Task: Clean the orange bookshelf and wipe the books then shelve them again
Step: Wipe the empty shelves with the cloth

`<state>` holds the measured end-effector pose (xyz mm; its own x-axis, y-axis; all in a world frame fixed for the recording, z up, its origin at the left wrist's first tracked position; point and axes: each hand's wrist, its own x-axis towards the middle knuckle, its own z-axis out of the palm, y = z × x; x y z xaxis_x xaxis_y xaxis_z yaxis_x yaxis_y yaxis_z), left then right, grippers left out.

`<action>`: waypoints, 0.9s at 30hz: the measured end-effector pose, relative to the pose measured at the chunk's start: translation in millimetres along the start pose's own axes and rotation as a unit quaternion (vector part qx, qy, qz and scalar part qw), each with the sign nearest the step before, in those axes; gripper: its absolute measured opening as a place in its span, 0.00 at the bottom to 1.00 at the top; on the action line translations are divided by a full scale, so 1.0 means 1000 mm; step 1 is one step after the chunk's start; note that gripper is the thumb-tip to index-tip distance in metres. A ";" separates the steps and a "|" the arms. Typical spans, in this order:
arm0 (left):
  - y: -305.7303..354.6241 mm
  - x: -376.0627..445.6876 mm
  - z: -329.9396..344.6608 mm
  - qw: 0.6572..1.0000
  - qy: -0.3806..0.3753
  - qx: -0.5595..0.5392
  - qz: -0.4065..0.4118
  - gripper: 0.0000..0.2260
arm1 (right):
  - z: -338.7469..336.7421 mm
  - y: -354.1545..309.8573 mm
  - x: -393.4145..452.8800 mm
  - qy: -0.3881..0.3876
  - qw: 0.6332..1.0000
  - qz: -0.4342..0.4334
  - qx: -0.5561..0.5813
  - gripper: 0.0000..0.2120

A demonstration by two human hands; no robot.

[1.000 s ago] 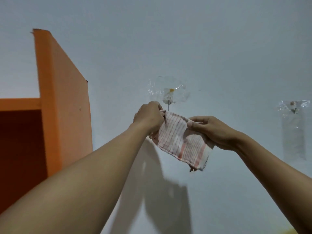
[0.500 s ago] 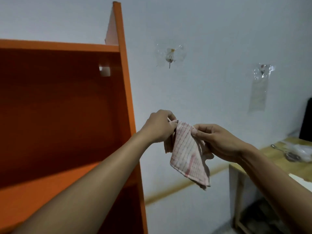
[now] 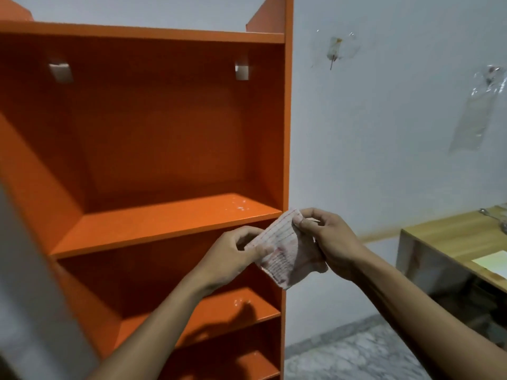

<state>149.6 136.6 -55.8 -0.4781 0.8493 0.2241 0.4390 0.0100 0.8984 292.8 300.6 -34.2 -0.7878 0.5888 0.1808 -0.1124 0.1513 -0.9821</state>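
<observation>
Head view. I see both hands raised in front of the orange bookshelf (image 3: 170,127), at the height of its front right edge, with a striped cloth (image 3: 277,252) held between them.

Left hand (image 3: 233,257): fingers curled, thumb and fingers pinching the cloth's left edge. Right hand (image 3: 329,242): fingers curled round the cloth's upper right corner, thumb on top. The cloth is white with thin reddish lines and a pink stain near the middle; its lower corner hangs free below the hands.

Bookshelf compartments in view hold no books. Whitish specks lie on the right end of the upper shelf board (image 3: 164,223) and on the next board (image 3: 219,311) down. Two pale brackets (image 3: 242,72) sit high on the back panel.

Right of the shelf: grey wall (image 3: 384,160) with a clear plastic bag (image 3: 473,111) hanging on it, and a wooden table (image 3: 450,237) with a pale sheet (image 3: 491,263) on top.
</observation>
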 end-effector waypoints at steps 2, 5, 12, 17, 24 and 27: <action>-0.010 -0.012 -0.009 0.999 0.044 0.028 -0.005 0.08 | 0.019 0.002 -0.002 -0.014 1.000 -0.003 -0.008 0.09; -0.013 -0.025 -0.025 0.994 0.094 0.048 -0.006 0.02 | 0.040 0.006 -0.004 -0.007 0.998 -0.054 -0.034 0.08; 0.007 -0.023 -0.068 0.997 0.017 0.078 0.012 0.02 | 0.065 0.042 0.004 -0.161 0.986 0.014 0.031 0.29; 0.007 -0.006 -0.087 0.991 0.102 0.078 0.022 0.02 | 0.086 0.033 0.011 -0.200 0.972 -0.002 0.126 0.16; -0.008 0.004 -0.103 0.968 0.241 0.066 0.034 0.03 | 0.100 -0.013 0.038 -0.147 0.983 -0.005 0.112 0.11; -0.032 -0.008 -0.120 0.946 0.269 0.180 -0.003 0.04 | 0.086 -0.032 0.072 -0.010 0.998 -0.068 -0.005 0.09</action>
<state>48.3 66.6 -40.7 -0.7563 0.4584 0.4667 0.6201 0.2752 0.7347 187.1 269.8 5.4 -0.7776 0.5468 0.3103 -0.2120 0.2365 -0.9482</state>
